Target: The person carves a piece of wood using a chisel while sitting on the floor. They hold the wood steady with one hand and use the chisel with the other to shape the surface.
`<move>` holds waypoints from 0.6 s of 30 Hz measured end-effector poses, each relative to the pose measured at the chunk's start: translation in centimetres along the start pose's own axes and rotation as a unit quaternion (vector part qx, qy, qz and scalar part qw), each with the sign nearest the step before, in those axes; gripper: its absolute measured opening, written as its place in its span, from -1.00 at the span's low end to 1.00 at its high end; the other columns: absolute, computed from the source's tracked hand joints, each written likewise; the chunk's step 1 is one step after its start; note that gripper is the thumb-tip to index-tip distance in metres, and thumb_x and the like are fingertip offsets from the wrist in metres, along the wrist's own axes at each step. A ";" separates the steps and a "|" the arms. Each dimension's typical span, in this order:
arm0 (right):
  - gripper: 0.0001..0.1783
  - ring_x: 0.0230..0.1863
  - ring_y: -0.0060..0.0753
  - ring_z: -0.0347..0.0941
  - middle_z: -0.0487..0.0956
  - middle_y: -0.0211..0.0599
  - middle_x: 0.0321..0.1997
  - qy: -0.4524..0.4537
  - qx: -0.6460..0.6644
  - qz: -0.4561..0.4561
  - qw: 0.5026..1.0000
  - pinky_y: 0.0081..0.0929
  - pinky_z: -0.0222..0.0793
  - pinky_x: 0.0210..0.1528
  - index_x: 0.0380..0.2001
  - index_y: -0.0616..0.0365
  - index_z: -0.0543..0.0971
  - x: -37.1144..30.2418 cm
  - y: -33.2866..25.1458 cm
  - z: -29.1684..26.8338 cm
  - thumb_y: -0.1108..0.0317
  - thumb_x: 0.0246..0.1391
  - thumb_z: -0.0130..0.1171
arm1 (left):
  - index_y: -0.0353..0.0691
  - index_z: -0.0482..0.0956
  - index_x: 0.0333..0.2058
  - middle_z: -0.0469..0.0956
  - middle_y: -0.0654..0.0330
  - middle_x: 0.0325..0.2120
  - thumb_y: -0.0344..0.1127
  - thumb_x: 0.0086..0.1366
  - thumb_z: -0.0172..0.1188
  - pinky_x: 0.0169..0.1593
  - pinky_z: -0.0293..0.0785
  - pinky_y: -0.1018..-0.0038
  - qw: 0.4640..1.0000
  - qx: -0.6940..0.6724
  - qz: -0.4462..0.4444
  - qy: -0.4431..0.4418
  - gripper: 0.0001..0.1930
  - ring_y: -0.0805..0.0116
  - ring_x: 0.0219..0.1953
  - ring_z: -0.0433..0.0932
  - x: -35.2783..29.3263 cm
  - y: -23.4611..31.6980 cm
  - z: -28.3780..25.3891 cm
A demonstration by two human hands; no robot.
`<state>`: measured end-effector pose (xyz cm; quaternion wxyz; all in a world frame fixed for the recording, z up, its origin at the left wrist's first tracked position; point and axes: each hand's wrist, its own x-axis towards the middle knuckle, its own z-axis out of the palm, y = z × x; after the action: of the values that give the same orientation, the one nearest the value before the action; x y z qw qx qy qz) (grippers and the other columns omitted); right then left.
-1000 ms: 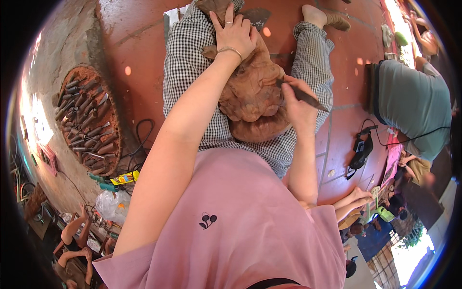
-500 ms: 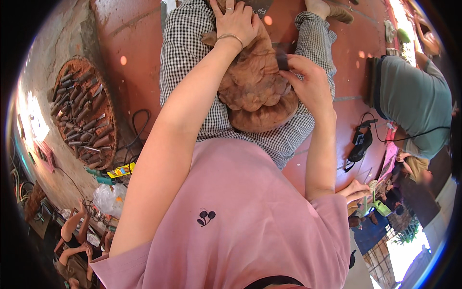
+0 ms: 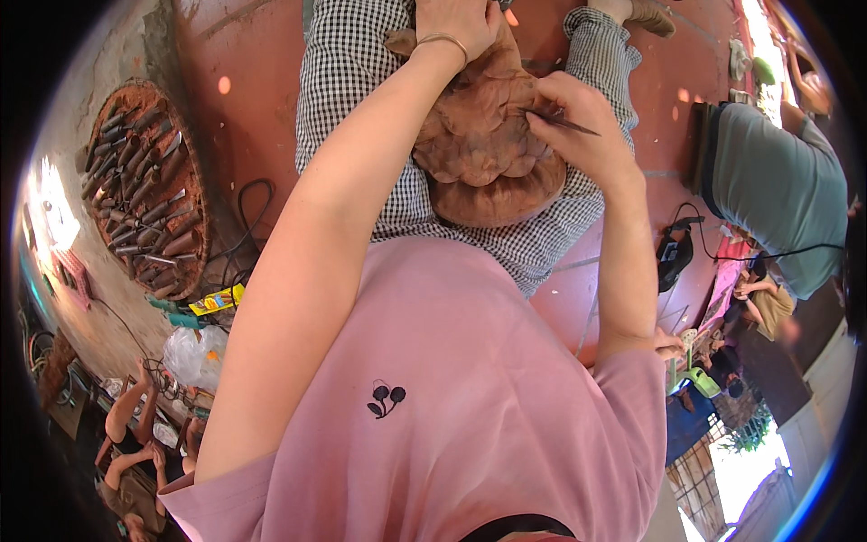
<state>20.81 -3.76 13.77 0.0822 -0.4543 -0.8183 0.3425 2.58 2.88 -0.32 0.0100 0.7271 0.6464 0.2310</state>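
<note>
A brown wood carving [image 3: 479,135] with rounded, lobed relief and a smooth rounded base rests between my thighs on checked trousers. My left hand [image 3: 458,25] lies over its far part, gripping it; most of those fingers pass beyond the upper edge of the picture. At the carving's right side, my right hand [image 3: 587,135] pinches a thin, dark piece of sandpaper [image 3: 571,125], seen nearly edge-on. The fingertips of that hand are against the carved surface.
To my left, a round basket [image 3: 200,194] holds several carving tools in reddish wood dust. A black cable [image 3: 244,212], a yellow packet [image 3: 217,301] and a clear plastic bag [image 3: 194,355] lie near it. A person in a grey-green shirt [image 3: 768,190] sits to my right beside a black bag [image 3: 673,257].
My right hand has turned and moved slightly up the carving, so the sandpaper now shows edge-on. My left hand and the carving sit a little higher in view.
</note>
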 end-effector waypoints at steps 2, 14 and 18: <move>-0.79 -0.33 0.00 0.56 0.59 -0.14 -0.35 -0.022 -0.046 -0.032 0.998 -0.22 0.50 -0.21 -0.37 0.21 0.57 0.7 -0.3 -0.8 0.42 -0.06 0.39 | -0.21 0.62 -0.25 0.55 0.08 -0.01 -0.07 0.30 0.02 0.43 -0.33 -0.40 1.000 0.004 0.001 0.001 -0.66 0.01 0.44 0.08 0.1 0.2 0.2; -0.75 -0.28 0.10 0.59 0.64 -0.01 -0.43 -0.142 -0.110 0.065 0.981 -0.10 0.51 -0.22 -0.37 0.22 0.62 3.8 -0.6 -1.9 0.30 -0.06 0.42 | -0.21 0.63 -0.25 0.56 0.07 0.00 -0.07 0.31 0.01 0.44 -0.36 -0.37 1.000 -0.014 -0.009 -0.002 -0.66 0.02 0.45 0.07 0.0 0.3 0.0; -0.79 -0.32 0.08 0.59 0.64 -0.02 -0.44 -0.119 -0.056 0.025 0.991 -0.13 0.52 -0.24 -0.35 0.18 0.64 3.0 -0.8 -2.1 0.30 -0.03 0.40 | -0.21 0.62 -0.23 0.55 0.08 0.01 -0.07 0.32 0.00 0.43 -0.36 -0.37 1.000 -0.008 -0.010 -0.004 -0.65 0.03 0.46 0.05 0.2 0.2 0.1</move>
<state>19.41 -0.63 15.32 -0.0499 -0.4341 -0.8285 0.3501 2.82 3.06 -0.32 0.0204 0.7216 0.6516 0.2331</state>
